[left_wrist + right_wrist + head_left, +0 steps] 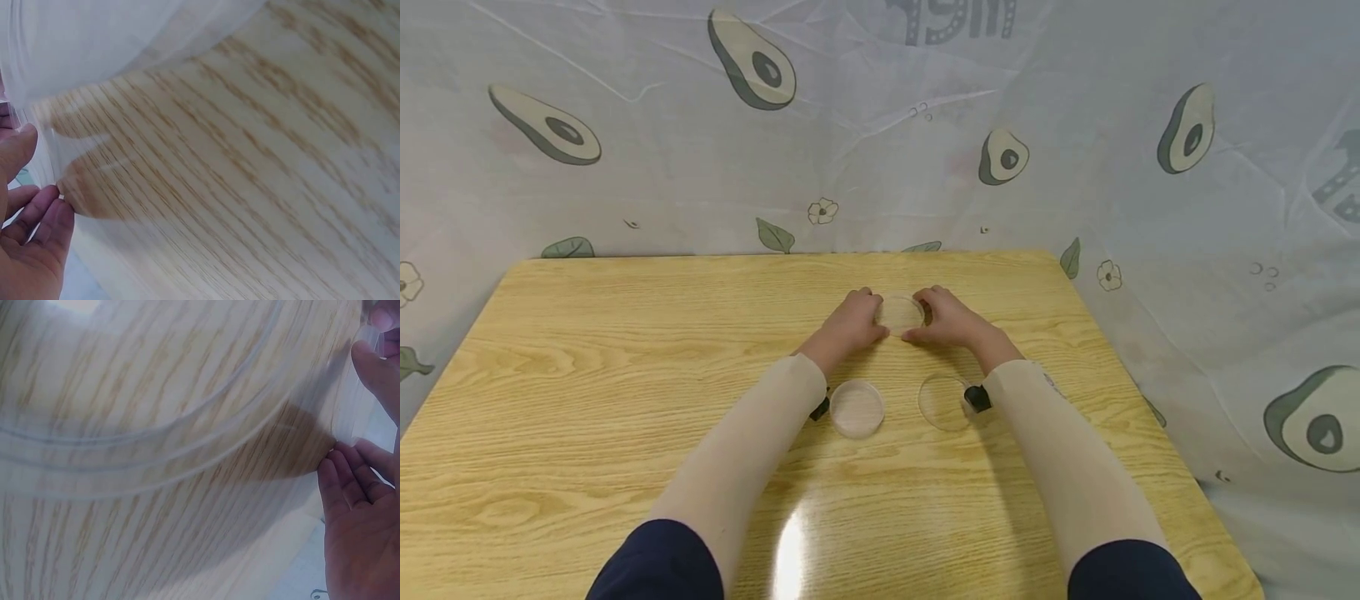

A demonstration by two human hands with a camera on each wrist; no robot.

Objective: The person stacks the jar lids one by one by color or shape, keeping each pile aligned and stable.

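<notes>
At the far middle of the table, a clear round petri dish (900, 315) sits between both hands. My left hand (850, 321) grips its left rim with thumb and fingers. Opposite it, my right hand (953, 321) holds the right rim the same way. Nearer to me, a second petri dish (857, 409) with a whitish look lies beside the left wrist; its wall fills the upper left of the left wrist view. A third, very transparent round dish piece (942, 402) lies by the right wrist, partly hidden by the wrist camera. Its curved rim (156, 434) crosses the right wrist view.
The wooden table (625, 375) ends at a back edge against a hanging pale cloth (880, 150) printed with avocados, which also runs down the right side. A black wrist camera (977, 398) sits low under the right wrist. Light glares off the front of the tabletop.
</notes>
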